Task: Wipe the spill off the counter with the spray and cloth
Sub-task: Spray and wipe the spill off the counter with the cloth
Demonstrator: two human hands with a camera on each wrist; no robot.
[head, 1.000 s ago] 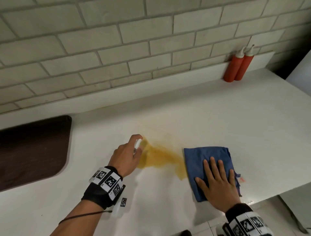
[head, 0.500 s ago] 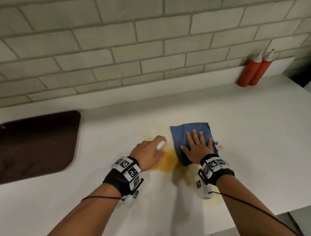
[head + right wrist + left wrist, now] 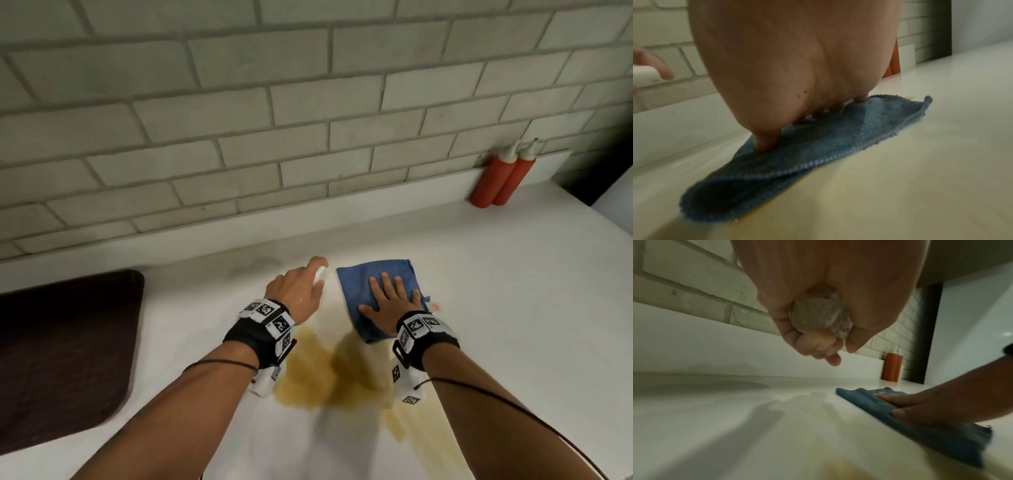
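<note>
**Cloth pressed flat beside a spill not yet wiped**

At far left a dark brown rounded mat (image 3: 65,356) lies on the white surface (image 3: 513,308). Next comes the left hand (image 3: 298,291), its fingers curled round a small white spray bottle (image 3: 79,274) with the forefinger lying over the top; the left wrist view shows the bottle's round base (image 3: 819,316) enclosed in the fist. It is likely light and smooth, so a full wrap round the body suits it better than a fingertip pinch. Below and between the forearms spreads the yellow-brown liquid spill (image 3: 329,373), trailing toward the near edge. Right of the bottle, the right hand (image 3: 390,305) lies spread, fingers straight, pressing a folded blue microfibre cloth (image 3: 373,277) onto the surface; the cloth's near corner sits just at the spill's far margin. The cloth looks soft and limp and will bunch if dragged by an edge, so flat palm pressure over its middle seems the safest hold. Far right, two red squeeze bottles with white nozzles (image 3: 501,178) stand touching against the brick wall (image 3: 274,102).
</note>
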